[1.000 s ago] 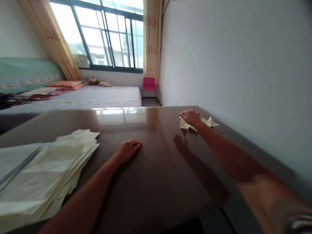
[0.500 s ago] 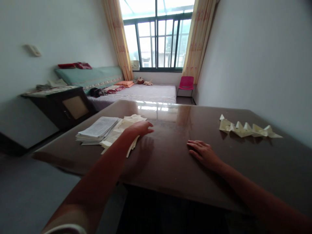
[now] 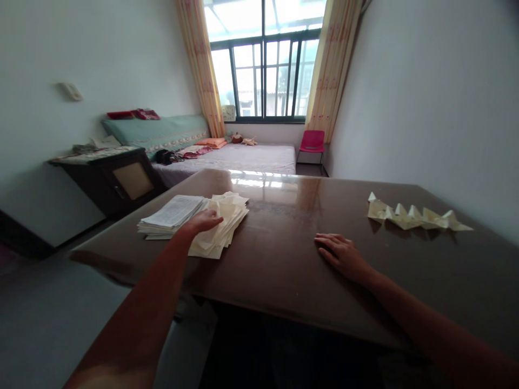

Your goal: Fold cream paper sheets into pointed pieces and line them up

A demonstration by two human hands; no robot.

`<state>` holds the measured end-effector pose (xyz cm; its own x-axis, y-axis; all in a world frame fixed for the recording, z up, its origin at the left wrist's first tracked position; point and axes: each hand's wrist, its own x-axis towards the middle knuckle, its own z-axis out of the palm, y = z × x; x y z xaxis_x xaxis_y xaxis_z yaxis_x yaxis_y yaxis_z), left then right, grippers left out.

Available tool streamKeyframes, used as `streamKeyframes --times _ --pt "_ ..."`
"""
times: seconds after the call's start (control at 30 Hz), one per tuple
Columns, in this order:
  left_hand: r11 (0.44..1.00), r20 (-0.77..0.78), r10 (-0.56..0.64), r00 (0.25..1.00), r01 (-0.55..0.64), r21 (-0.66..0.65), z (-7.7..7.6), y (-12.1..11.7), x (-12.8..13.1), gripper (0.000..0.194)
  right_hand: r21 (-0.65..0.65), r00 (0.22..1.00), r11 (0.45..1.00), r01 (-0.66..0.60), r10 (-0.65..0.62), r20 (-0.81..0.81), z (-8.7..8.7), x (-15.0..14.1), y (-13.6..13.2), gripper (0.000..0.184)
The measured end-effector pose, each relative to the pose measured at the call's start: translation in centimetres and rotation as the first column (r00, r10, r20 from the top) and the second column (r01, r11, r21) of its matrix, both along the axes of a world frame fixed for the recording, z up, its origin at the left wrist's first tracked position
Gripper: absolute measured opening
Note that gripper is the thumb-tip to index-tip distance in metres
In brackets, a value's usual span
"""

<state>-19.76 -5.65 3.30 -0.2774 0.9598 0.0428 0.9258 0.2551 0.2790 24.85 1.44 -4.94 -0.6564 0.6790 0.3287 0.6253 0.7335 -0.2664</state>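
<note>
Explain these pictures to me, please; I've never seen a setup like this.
There is no robot here: a person works with two bare hands, and every picture comes from one camera worn on the head, looking forward and down. On the glossy brown table, a stack of whiter sheets lies beside loosely piled cream sheets; folded paper pieces stand at the right. The left hand is at the cream pile, its grip unclear. The right hand lies on the table, holding nothing visible.

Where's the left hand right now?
Head view, left part of the table: the left hand is at the cream paper stack, just right of the printed sheets.
</note>
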Motion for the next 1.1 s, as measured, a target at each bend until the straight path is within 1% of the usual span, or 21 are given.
streamKeyframes --times 0.1,0.13,0.2,0.23,0.27,0.33,0.37,0.4,0.47,0.5,0.57,0.6,0.63,0.67,0.73,0.8,0.83,0.87,0.93,1.0,1.1 --pt "0.997 -0.068 0.048 0.997 -0.052 -0.055 0.7 -0.3 0.5 0.031 -0.019 1.0 1.0 -0.003 0.003 -0.019 -0.1 0.0 0.0 0.038" --pt "0.997 -0.093 0.063 0.994 -0.067 -0.045 1.2 -0.5 0.9 0.03 -0.036 0.999 0.999 -0.008 0.007 -0.035 -0.1 0.1 0.0 0.037" --pt "0.997 -0.141 0.073 0.987 -0.069 0.034 2.3 -0.9 2.3 0.029 -0.105 0.996 0.994 -0.027 0.018 -0.091 0.2 0.4 0.2 0.035" --pt "0.991 -0.172 0.054 0.984 -0.031 0.13 2.9 -1.0 3.4 0.031 -0.163 0.992 0.986 -0.032 0.011 -0.129 0.4 0.5 0.5 0.035" --pt "0.943 -0.228 -0.025 0.973 0.098 0.319 3.4 -0.9 4.8 0.033 -0.239 0.985 0.971 -0.032 -0.011 -0.174 0.8 0.7 0.8 0.036" --pt "0.889 -0.247 -0.131 0.96 0.224 0.399 3.7 -0.1 8.3 0.037 -0.409 0.958 0.912 -0.022 -0.098 -0.27 1.8 1.1 2.0 0.041" --pt "0.862 -0.249 -0.205 0.947 0.295 0.412 3.4 0.6 10.3 0.036 -0.483 0.935 0.875 -0.024 -0.151 -0.321 2.5 1.2 2.7 0.043" --pt "0.801 -0.245 -0.354 0.903 0.428 0.419 2.8 1.4 12.3 0.035 -0.524 0.909 0.851 -0.035 -0.19 -0.37 3.1 1.3 3.5 0.045" --pt "0.639 -0.218 -0.633 0.743 0.661 0.394 0.8 3.4 15.9 0.034 -0.518 0.873 0.855 -0.006 -0.248 -0.42 4.3 1.5 5.2 0.048" --pt "0.571 -0.18 -0.726 0.664 0.727 0.381 -0.4 4.4 17.2 0.033 -0.494 0.876 0.869 0.032 -0.263 -0.405 4.8 1.6 5.9 0.049" --pt "0.484 -0.093 -0.837 0.539 0.809 0.333 -3.0 6.2 18.8 0.032 -0.472 0.878 0.875 0.109 -0.308 -0.366 5.6 1.8 7.1 0.053" --pt "0.463 -0.054 -0.864 0.501 0.831 0.309 -4.1 6.9 19.0 0.031 -0.489 0.88 0.864 0.123 -0.323 -0.349 5.8 1.9 7.5 0.053" --pt "0.456 -0.017 -0.877 0.481 0.843 0.285 -5.0 7.4 19.0 0.031 -0.514 0.894 0.852 0.099 -0.303 -0.329 6.0 2.1 7.7 0.053" --pt "0.473 0.016 -0.873 0.488 0.838 0.273 -5.7 7.7 18.7 0.032 -0.545 0.919 0.837 0.043 -0.247 -0.307 6.1 2.3 7.8 0.053" --pt "0.536 0.087 -0.84 0.536 0.794 0.286 -6.5 7.7 18.0 0.033 -0.609 0.968 0.784 -0.119 -0.046 -0.248 6.4 2.6 7.8 0.059" --pt "0.608 0.173 -0.791 0.587 0.722 0.329 -6.7 7.4 17.3 0.032 -0.651 0.971 0.721 -0.237 0.167 -0.169 6.5 2.6 7.6 0.077" --pt "0.647 0.222 -0.76 0.611 0.678 0.349 -6.6 7.2 17.0 0.032 -0.65 0.963 0.714 -0.261 0.238 -0.126 6.5 2.5 7.6 0.087" --pt "0.687 0.271 -0.724 0.635 0.63 0.361 -6.6 7.0 16.9 0.032 -0.631 0.956 0.728 -0.269 0.281 -0.083 6.5 2.3 7.5 0.095" --pt "0.754 0.348 -0.656 0.67 0.558 0.347 -6.3 6.7 16.8 0.03 -0.561 0.947 0.778 -0.282 0.32 -0.033 6.3 1.6 7.6 0.101" --pt "0.791 0.393 -0.612 0.686 0.524 0.316 -5.9 6.6 16.8 0.029 -0.51 0.939 0.801 -0.315 0.34 -0.046 5.9 0.7 7.9 0.09" --pt "0.796 0.446 -0.604 0.661 0.524 0.302 -5.5 6.7 16.9 0.028 -0.579 0.945 0.751 -0.318 0.301 -0.129 5.0 -0.3 8.5 0.049"
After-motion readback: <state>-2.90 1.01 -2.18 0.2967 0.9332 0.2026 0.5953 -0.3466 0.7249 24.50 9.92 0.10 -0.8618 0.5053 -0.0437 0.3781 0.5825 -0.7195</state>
